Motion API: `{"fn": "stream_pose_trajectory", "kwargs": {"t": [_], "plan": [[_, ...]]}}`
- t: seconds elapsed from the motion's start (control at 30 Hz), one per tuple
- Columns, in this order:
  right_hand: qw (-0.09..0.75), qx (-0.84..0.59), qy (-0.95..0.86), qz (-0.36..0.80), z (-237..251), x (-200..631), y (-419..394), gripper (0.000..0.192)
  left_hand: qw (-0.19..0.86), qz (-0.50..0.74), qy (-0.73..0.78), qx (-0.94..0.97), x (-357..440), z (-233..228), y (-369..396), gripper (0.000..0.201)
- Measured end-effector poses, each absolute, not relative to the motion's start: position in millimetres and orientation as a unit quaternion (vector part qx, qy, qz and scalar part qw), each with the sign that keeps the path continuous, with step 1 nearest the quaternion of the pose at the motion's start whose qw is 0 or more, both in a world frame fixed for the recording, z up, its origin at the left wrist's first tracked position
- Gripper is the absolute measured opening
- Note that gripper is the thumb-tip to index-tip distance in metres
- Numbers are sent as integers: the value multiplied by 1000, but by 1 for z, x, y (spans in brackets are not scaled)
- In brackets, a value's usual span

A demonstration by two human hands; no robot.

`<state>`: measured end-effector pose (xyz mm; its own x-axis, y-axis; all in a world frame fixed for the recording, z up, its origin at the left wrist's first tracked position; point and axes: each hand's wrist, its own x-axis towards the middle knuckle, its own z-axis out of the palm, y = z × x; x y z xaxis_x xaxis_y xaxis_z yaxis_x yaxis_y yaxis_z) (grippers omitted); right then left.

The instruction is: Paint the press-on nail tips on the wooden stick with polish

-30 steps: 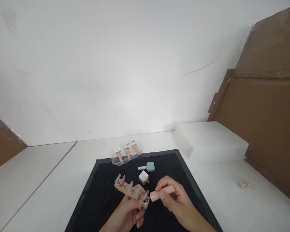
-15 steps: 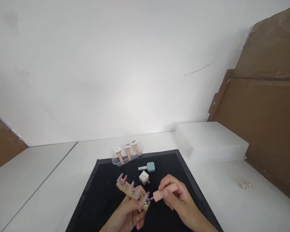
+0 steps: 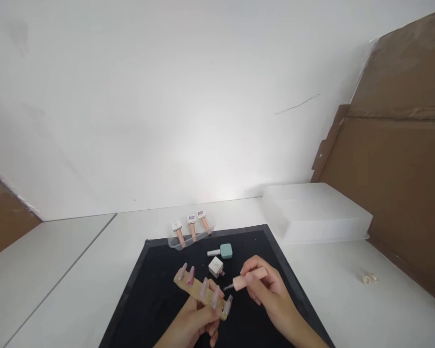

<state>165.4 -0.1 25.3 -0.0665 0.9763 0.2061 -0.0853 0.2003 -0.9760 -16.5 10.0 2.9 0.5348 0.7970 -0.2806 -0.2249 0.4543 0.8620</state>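
Observation:
My left hand [image 3: 199, 316] is closed on a wooden nail-tip stand [image 3: 194, 290], a light strip that carries several long, pointed false nails in pale pink and mauve. Between thumb and fingers, my right hand [image 3: 266, 287] grips a nail polish brush [image 3: 250, 278] by its peach handle. Its dark bristle end points left, a small gap from the nails at the stand's right end. Just beyond sits a white nail polish bottle [image 3: 216, 267] with its neck facing right. A mint-green bottle [image 3: 225, 251] with a silver cap lies behind it.
A clear tray [image 3: 176, 245] at the mat's back edge holds three white bottles with peach caps. The black mat [image 3: 141, 285] lies on a white table. A translucent box [image 3: 317, 212] stands at back right, near small cream-coloured pieces [image 3: 368, 279]. Brown cardboard [image 3: 395, 169] rises on the right.
The brush has drawn back from the end nail, up and to the right. My left hand has turned the stand, so the nails' faces show more and their metal bases less.

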Motion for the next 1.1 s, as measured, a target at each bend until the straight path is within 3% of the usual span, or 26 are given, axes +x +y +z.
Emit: {"fn": "stream_pose_trajectory", "kwargs": {"t": [0.3, 0.63, 0.93, 1.1], "plan": [[456, -444, -667, 386, 38, 167, -9, 16, 735, 305, 365, 482, -12, 1, 14, 31], [539, -428, -579, 436, 34, 165, 1, 28, 742, 308, 352, 480, -15, 3, 7, 33], [480, -409, -638, 441, 37, 165, -7, 23, 720, 312, 354, 508, -11, -6, 14, 36], [507, -419, -608, 444, 37, 163, -2, 22, 726, 301, 356, 506, -12, 1, 10, 34]]}}
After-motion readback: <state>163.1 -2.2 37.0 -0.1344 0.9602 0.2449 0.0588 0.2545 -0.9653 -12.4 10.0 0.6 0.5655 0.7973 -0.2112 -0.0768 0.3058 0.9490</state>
